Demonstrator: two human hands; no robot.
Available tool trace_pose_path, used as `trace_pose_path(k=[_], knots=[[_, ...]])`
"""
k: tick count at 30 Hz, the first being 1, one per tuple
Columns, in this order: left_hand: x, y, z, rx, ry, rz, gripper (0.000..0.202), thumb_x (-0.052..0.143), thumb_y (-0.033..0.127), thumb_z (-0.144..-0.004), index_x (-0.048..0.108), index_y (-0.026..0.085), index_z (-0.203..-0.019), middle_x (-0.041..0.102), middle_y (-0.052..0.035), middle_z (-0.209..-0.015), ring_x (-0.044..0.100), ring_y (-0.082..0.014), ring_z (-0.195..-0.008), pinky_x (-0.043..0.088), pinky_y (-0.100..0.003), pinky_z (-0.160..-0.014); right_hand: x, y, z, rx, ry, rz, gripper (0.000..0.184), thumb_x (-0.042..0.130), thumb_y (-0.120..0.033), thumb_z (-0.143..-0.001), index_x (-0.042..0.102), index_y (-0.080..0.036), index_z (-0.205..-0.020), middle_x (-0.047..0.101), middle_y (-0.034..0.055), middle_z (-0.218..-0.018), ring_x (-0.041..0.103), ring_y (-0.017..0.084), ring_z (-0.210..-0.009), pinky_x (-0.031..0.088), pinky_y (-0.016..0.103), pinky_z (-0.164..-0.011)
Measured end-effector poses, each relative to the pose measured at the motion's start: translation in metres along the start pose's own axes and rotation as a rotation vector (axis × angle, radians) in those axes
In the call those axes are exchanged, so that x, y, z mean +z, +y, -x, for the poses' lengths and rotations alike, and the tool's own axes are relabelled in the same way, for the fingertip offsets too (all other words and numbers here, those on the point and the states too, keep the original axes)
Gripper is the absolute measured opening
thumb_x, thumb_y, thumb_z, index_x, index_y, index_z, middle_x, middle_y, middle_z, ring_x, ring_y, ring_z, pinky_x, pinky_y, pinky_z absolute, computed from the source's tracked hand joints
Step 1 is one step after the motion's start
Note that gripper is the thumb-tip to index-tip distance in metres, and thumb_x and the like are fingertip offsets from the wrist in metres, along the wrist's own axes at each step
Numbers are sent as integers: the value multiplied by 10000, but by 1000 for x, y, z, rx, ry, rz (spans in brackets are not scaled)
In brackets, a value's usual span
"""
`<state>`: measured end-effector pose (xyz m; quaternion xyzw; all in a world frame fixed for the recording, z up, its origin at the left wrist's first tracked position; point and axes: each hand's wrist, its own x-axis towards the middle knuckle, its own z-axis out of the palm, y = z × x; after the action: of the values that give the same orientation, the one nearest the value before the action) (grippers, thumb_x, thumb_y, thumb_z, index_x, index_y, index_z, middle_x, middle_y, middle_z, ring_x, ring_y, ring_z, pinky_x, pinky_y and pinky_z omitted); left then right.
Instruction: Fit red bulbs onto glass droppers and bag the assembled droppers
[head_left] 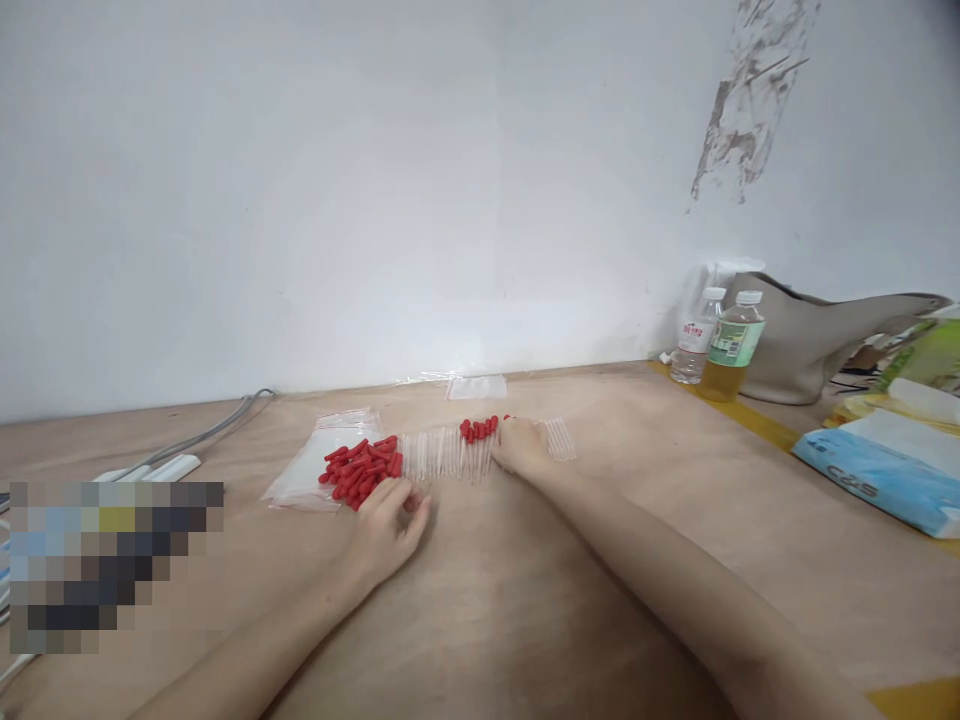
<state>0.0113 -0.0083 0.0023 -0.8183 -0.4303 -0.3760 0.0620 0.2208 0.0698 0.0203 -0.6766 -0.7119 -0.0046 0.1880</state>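
A pile of small red rubber caps lies on the wooden table, partly on clear plastic bags. To its right runs a row of clear glass tubes, some topped with red caps. My left hand rests at the near edge of the red pile, fingers curled in a pinch on something I cannot make out. My right hand lies on the row of tubes, fingers bent down over them; more tubes show beyond it.
A clear bag lies by the white wall. Two plastic bottles, a beige bag and a blue tissue pack stand at the right. A grey cable and white plug strip lie at the left.
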Motion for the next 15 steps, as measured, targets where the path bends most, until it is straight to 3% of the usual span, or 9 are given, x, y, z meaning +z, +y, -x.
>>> trace_pose_path(k=[4,11,15], knots=[[-11,-10,21,23,-14,-22,177,470,233,-782,450,175,-616,460,10,-578,448,-123,-572,364,-239,-545,1,-12,-9,77,-94,29,181,552,-139,-635,643,-157,-790,636,133,-811,568,263,-838,368,366,-705],[-9,-11,18,-41,-5,-43,170,471,241,-778,456,178,-622,472,7,-599,464,-137,-609,379,-243,-570,1,-27,-15,175,-196,59,251,526,-150,-671,625,-158,-901,614,146,-940,550,264,-907,345,405,-738],[-17,-21,15,-47,42,-125,142,467,242,-780,510,176,-662,503,-13,-653,476,-156,-660,391,-276,-649,-5,-25,-17,172,-227,34,259,551,-206,-660,622,-164,-905,619,143,-909,561,274,-875,364,397,-700]])
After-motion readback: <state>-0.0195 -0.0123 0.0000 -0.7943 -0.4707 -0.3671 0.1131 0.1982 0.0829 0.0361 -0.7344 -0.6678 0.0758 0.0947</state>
